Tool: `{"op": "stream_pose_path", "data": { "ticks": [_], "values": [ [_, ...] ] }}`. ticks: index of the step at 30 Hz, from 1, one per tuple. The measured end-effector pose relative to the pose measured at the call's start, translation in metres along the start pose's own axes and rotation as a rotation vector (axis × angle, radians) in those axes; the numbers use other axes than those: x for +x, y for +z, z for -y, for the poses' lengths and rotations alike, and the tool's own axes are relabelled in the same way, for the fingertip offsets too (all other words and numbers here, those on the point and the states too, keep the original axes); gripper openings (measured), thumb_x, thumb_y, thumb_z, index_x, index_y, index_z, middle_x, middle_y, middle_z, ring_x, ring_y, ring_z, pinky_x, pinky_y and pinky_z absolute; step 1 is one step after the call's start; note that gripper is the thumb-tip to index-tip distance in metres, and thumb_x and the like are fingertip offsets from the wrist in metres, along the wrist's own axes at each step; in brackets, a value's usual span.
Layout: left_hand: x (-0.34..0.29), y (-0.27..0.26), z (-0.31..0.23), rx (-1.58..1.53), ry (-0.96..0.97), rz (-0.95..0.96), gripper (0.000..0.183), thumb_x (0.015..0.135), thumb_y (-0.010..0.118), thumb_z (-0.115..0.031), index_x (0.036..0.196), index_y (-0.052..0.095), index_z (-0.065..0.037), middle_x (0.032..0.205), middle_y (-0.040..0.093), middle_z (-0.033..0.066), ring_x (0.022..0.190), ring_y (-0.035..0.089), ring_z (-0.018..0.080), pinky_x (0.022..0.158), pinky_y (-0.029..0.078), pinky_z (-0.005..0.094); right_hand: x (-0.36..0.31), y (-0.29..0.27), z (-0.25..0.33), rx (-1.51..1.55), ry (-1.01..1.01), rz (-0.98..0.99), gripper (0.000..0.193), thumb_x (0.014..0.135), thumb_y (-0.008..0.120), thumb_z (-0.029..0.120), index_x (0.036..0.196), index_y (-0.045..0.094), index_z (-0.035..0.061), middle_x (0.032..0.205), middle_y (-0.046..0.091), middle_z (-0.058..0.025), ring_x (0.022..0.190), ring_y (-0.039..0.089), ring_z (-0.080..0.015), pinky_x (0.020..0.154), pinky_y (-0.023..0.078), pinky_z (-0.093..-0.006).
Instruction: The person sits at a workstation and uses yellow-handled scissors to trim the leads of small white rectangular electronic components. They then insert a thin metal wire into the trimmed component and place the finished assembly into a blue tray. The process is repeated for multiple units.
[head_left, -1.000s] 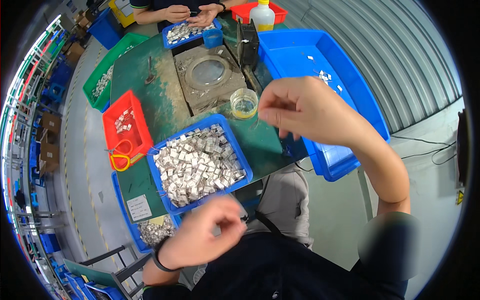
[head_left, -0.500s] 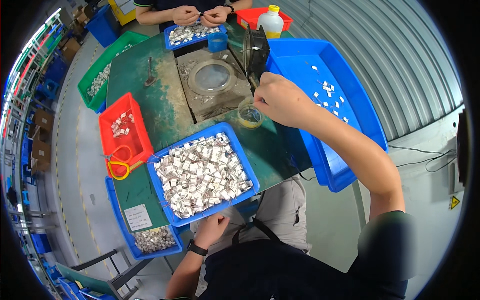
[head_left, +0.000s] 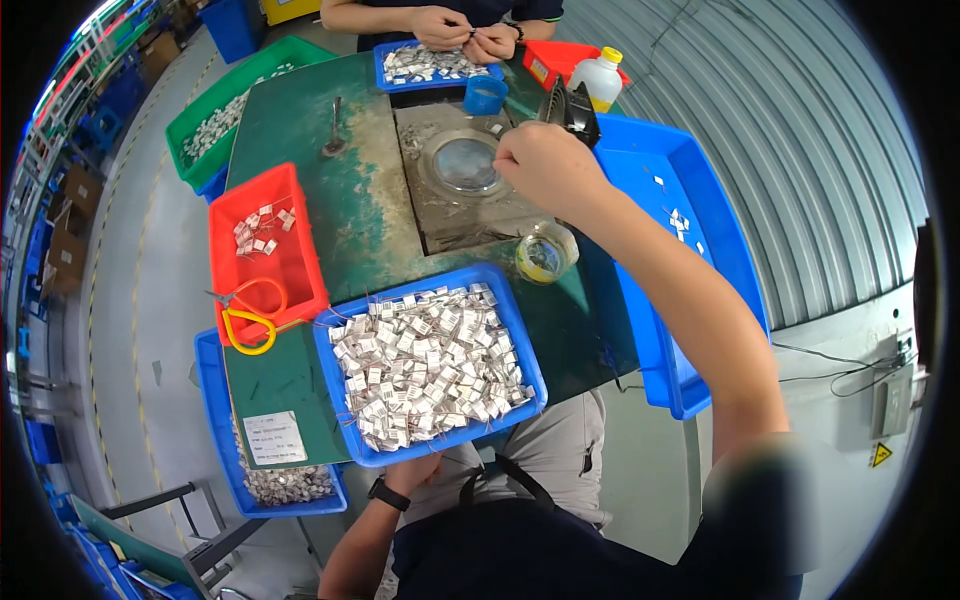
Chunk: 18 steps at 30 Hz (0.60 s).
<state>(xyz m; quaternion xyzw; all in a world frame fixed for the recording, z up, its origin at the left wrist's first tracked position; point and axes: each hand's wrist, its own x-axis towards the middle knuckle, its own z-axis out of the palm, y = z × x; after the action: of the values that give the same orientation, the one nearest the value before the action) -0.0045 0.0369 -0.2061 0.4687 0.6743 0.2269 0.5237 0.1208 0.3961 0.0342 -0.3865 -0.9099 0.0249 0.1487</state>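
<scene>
Green counter (head_left: 290,125), seen in the head view, and the person's right hand (head_left: 548,165) has gone forward across it: half a second ago it was over the glass cup (head_left: 545,252), and now it hovers at the right edge of the round pot (head_left: 465,165). The cup stands uncovered on the near side. That hand's fingers are curled inward; I can't tell whether they pinch anything. The left hand (head_left: 415,470), raised a second ago, is down at the near edge of the blue tray (head_left: 528,345), its fingers hidden beneath, so I can't tell how they stand. White parts (head_left: 430,370) fill that tray as before. The scissors (head_left: 250,318) lie where they did, over the red bin's (head_left: 318,270) near corner. Opposite, the co-worker's hands (head_left: 467,35), apart a second ago, are together.
</scene>
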Motion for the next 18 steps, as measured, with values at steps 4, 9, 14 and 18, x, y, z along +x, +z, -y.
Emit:
{"op": "stream_pose_path", "data": {
  "ticks": [4,9,14,18],
  "values": [
    [-0.004,0.005,0.009,-0.226,-0.138,0.004,0.037,0.1,0.055,-0.035,0.08,0.061,-0.004,0.049,0.055,0.0046,0.035,0.051,0.0131,0.034,0.039,0.0283,0.019,0.026,-0.005,-0.035,0.028,0.083,0.016,0.082,0.063,0.014,0.087,0.072,0.0013,0.086,0.069,-0.0176,0.084,0.068,-0.0354,0.077,0.054,-0.0439],
    [-0.008,0.006,0.023,-0.259,-0.217,0.032,0.042,0.1,0.054,-0.034,0.071,0.061,-0.004,0.05,0.056,0.0044,0.037,0.053,0.0126,0.035,0.042,0.0281,0.026,0.031,-0.002,-0.033,0.016,0.092,0.016,0.082,0.063,0.014,0.086,0.072,0.0015,0.084,0.069,-0.018,0.083,0.069,-0.0353,0.077,0.054,-0.0435],
    [-0.009,0.001,0.019,-0.278,-0.22,0.083,0.046,0.099,0.052,-0.03,0.062,0.061,-0.005,0.051,0.058,0.0045,0.039,0.055,0.0125,0.037,0.043,0.0278,0.029,0.037,-0.005,-0.054,0.062,0.114,0.017,0.082,0.063,0.014,0.087,0.073,0.0013,0.086,0.07,-0.0175,0.085,0.069,-0.0349,0.077,0.054,-0.0429],
    [-0.009,0.001,0.028,-0.264,-0.169,0.118,0.046,0.099,0.049,-0.028,0.061,0.061,-0.005,0.049,0.058,0.0041,0.039,0.055,0.0124,0.037,0.043,0.0275,0.028,0.036,-0.004,-0.04,0.053,0.122,0.018,0.084,0.06,0.015,0.086,0.073,0.0013,0.087,0.07,-0.0179,0.086,0.069,-0.0354,0.079,0.055,-0.0437]
  ]
}}
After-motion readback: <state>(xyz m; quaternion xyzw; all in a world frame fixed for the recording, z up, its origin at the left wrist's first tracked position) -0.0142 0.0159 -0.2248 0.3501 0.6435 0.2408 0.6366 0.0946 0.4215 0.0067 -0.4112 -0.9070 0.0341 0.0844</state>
